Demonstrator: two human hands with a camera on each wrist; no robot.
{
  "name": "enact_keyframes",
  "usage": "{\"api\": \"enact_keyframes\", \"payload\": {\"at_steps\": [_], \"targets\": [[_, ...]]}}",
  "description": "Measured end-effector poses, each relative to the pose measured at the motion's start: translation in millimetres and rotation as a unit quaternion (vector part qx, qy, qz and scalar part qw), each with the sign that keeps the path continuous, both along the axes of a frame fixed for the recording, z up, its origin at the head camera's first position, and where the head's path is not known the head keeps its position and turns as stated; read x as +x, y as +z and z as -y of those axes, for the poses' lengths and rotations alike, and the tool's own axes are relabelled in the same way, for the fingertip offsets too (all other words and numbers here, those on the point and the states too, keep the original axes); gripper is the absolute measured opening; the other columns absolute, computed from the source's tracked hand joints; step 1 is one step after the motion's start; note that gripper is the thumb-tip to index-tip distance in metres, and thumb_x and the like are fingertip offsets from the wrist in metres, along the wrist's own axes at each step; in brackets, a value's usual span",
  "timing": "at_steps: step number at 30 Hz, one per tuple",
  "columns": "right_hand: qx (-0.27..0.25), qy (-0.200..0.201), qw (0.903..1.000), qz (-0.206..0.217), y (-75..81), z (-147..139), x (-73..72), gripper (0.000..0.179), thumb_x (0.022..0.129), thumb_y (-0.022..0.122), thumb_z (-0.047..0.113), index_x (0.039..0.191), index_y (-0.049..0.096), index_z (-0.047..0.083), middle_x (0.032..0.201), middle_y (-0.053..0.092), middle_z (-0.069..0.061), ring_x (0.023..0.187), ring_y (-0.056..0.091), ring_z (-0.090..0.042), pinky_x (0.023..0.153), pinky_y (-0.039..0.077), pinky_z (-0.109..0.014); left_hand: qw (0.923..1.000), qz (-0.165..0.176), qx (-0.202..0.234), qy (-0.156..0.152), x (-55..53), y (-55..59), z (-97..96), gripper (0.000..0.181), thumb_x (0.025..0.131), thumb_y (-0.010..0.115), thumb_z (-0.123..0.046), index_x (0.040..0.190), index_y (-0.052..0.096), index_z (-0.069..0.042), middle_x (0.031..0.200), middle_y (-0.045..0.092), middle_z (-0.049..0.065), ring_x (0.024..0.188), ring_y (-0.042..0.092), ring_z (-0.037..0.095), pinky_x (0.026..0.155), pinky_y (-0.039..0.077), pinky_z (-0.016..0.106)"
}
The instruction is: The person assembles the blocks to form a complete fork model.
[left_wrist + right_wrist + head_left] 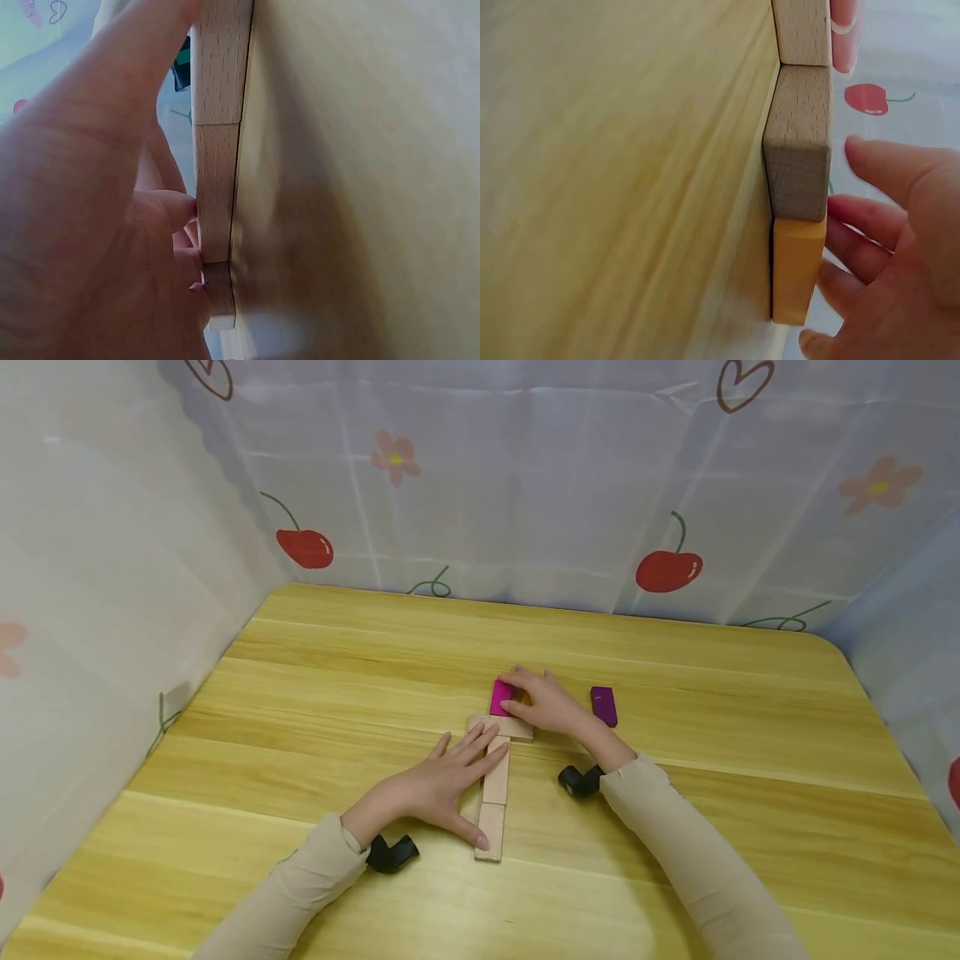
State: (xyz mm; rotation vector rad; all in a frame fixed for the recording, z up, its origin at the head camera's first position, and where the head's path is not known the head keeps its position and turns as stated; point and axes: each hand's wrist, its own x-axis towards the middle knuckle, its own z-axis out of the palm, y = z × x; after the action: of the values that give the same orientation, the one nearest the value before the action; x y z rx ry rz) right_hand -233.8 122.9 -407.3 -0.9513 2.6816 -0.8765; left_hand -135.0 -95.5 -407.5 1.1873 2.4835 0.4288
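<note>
Two plain wooden blocks, a nearer one [491,835] and a farther one [497,781], lie end to end on the table. Across their far end lies a third wooden block [517,729]. Beyond it a pink block [498,700] and an orange block [799,274] sit side by side, the orange one mostly covered in the head view. My left hand [435,787] is spread, its fingertips on the wooden blocks and its thumb at the nearest one. With fingers loosely bent, my right hand [551,703] rests over the pink and orange blocks, pinching neither.
A purple block [603,706] lies apart on the table [360,677], right of my right hand. Black wrist devices show beside the left wrist [392,853] and right wrist [579,781]. A patterned curtain [495,485] hangs along the table's back edge.
</note>
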Motion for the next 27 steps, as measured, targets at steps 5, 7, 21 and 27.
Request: {"api": "enact_keyframes", "payload": {"at_steps": [5, 7, 21, 27], "targets": [[-0.018, -0.012, 0.9996, 0.016, 11.4, -12.3, 6.7, 0.051, 0.095, 0.057, 0.022, 0.137, 0.043, -0.004, 0.142, 0.036, -0.023, 0.137, 0.017, -0.033, 0.107, 0.002, -0.055, 1.0000, 0.001, 0.000, 0.001, 0.4, 0.2, -1.2, 0.117, 0.070, 0.064, -0.069, 0.151, 0.001, -0.012, 0.154, -0.015, 0.009, 0.137, -0.017, 0.024, 0.105, -0.005, 0.057], [-0.017, -0.021, 0.9996, 0.013, 18.5, -23.0, 9.3, 0.051, 0.095, 0.058, 0.021, 0.137, 0.043, -0.004, 0.142, 0.035, -0.024, 0.137, 0.018, -0.033, 0.107, 0.003, -0.054, 1.0000, 0.000, 0.001, 0.002, 0.3, -0.3, -1.4, 0.118, 0.070, 0.064, -0.069, 0.151, 0.001, -0.013, 0.154, -0.015, 0.009, 0.137, -0.017, 0.024, 0.105, -0.005, 0.057], [0.008, -0.042, 0.9980, 0.045, 23.1, -117.2, 10.3, 0.057, 0.090, 0.065, 0.013, 0.136, 0.041, -0.009, 0.138, 0.039, -0.028, 0.129, 0.030, -0.043, 0.101, 0.026, -0.055, 1.0000, -0.002, 0.003, 0.005, 0.6, -0.3, 1.0, 0.119, 0.069, 0.066, -0.068, 0.151, 0.002, -0.012, 0.154, -0.015, 0.009, 0.137, -0.016, 0.025, 0.105, -0.005, 0.056], [-0.006, -0.043, 0.9965, 0.072, 8.3, -135.2, 10.5, 0.064, 0.087, 0.069, 0.015, 0.138, 0.038, -0.008, 0.139, 0.037, -0.027, 0.129, 0.029, -0.042, 0.103, 0.024, -0.054, 1.0000, -0.004, -0.001, 0.002, 0.4, 0.3, -0.1, 0.118, 0.070, 0.066, -0.067, 0.151, 0.002, -0.012, 0.154, -0.016, 0.010, 0.137, -0.017, 0.025, 0.105, -0.005, 0.056]]}}
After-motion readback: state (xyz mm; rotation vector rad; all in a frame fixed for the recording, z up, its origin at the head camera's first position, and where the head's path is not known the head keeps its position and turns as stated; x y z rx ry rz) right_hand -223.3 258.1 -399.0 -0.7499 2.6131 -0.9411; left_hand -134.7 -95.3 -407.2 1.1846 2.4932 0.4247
